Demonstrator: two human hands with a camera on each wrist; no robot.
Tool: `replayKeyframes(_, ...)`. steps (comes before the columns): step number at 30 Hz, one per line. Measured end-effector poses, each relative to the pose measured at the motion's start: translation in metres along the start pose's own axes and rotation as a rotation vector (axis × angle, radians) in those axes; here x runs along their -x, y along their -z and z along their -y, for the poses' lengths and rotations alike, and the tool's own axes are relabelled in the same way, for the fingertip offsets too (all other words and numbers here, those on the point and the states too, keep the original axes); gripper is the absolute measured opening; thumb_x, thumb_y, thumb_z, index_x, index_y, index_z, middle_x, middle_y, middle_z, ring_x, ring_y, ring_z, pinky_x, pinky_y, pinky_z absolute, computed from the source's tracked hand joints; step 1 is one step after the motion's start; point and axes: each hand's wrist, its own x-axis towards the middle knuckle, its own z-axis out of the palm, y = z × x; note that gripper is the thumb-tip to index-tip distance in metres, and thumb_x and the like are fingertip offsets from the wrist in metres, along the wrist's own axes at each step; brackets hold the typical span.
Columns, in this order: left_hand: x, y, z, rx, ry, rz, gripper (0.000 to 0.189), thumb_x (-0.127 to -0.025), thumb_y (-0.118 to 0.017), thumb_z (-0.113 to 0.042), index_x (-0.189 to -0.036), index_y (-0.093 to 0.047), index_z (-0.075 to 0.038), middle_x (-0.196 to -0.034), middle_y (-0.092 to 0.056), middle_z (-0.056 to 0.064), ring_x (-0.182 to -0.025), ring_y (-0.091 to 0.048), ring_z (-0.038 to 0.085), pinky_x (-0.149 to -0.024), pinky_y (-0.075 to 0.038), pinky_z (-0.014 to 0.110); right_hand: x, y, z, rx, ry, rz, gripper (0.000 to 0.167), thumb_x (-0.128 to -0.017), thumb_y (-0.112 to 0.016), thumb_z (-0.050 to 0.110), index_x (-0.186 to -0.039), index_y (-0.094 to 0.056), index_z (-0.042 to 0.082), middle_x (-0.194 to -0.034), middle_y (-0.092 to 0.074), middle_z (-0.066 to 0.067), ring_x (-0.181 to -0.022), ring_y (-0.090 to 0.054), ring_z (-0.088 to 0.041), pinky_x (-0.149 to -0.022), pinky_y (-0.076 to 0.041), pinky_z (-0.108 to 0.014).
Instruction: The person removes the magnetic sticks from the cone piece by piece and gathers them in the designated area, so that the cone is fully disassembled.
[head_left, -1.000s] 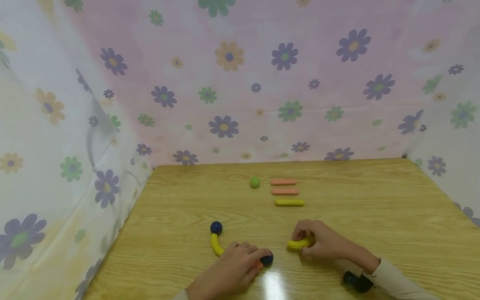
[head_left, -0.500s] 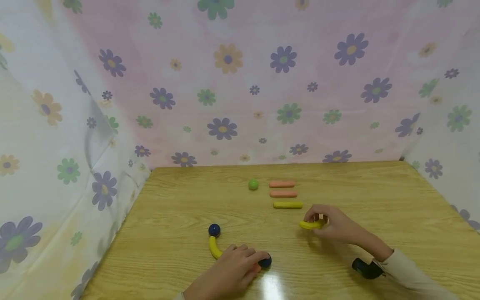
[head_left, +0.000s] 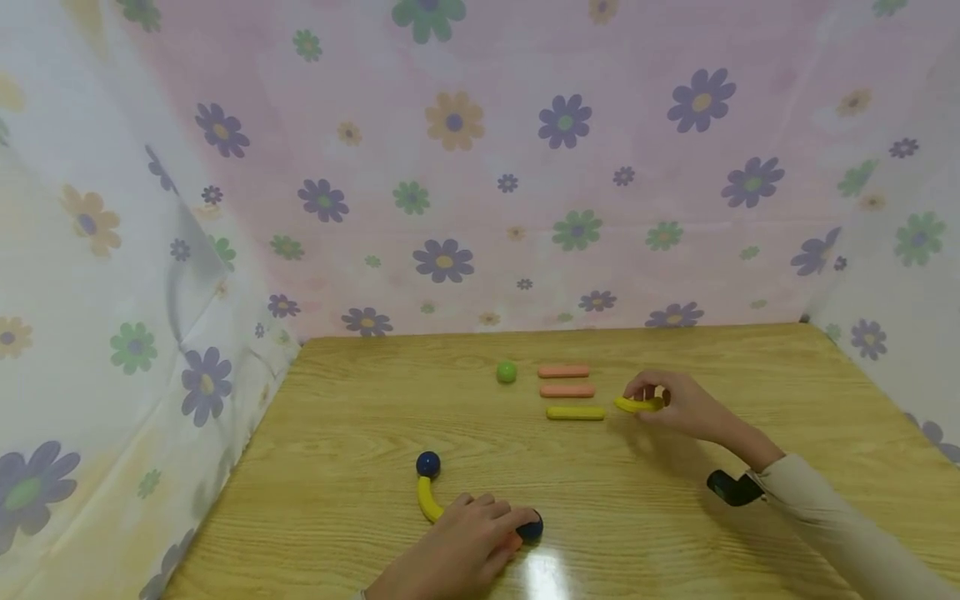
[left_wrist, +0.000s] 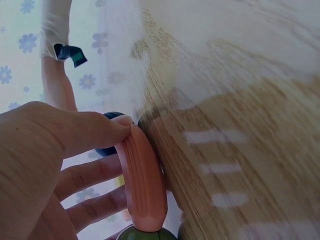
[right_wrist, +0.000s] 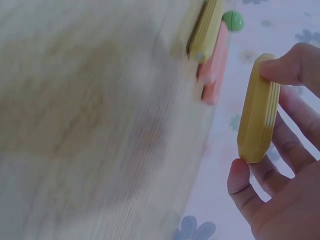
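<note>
In the head view my left hand (head_left: 468, 537) lies over a joined chain on the table. The left wrist view shows its thumb and fingers holding a curved orange rod (left_wrist: 142, 180), with a green ball (left_wrist: 147, 234) at the rod's lower end. Out from under this hand run a curved yellow rod (head_left: 428, 500), a dark blue ball (head_left: 428, 464) at its far tip, and another dark blue ball (head_left: 533, 527) by the index finger. My right hand (head_left: 684, 406) pinches a separate yellow curved rod (right_wrist: 258, 115) between thumb and fingers, raised above the table.
Toward the back of the wooden table (head_left: 375, 400) lie a straight yellow rod (head_left: 575, 413), two orange rods (head_left: 567, 391) and a light green ball (head_left: 507, 372). Flowered cloth (head_left: 487, 200) encloses the back and sides.
My right hand has carried the yellow curved rod away from me and slightly right, to beside the straight rods. The left hand stays on the chain.
</note>
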Motion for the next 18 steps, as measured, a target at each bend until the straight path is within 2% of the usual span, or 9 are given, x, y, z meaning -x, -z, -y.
replayKeyframes(5,0.000,-0.002,0.000,-0.023,-0.027,-0.035,0.030,-0.097,-0.053,-0.021,-0.127,-0.056,-0.024,-0.086,-0.055,-0.015,-0.074,-0.046,-0.001,-0.066,-0.037,0.018,-0.010,0.005,-0.013,0.006,-0.050,0.000,0.021,-0.080,-0.073,0.003,-0.098,-0.066,0.012,-0.084,-0.057,0.000,-0.072,-0.048,-0.016,-0.053,-0.040,-0.026)
replayKeyframes(10,0.000,-0.004,0.001,-0.032,-0.041,-0.042,0.029,-0.098,-0.054,-0.022,-0.126,-0.055,-0.024,-0.084,-0.054,-0.014,-0.072,-0.046,-0.002,-0.064,-0.036,0.017,-0.018,0.009,-0.025,0.010,-0.072,-0.008,0.019,-0.080,-0.073,0.005,-0.098,-0.068,0.009,-0.085,-0.059,-0.002,-0.074,-0.050,-0.017,-0.054,-0.042,-0.027)
replayKeyframes(18,0.000,-0.004,0.002,-0.050,-0.053,-0.041,0.030,-0.097,-0.054,-0.022,-0.127,-0.054,-0.023,-0.082,-0.053,-0.015,-0.071,-0.045,-0.002,-0.063,-0.036,0.016,-0.032,0.011,-0.050,0.057,-0.119,-0.002,0.021,-0.080,-0.072,0.002,-0.100,-0.069,0.005,-0.087,-0.062,-0.006,-0.081,-0.055,-0.024,-0.066,-0.047,-0.034)
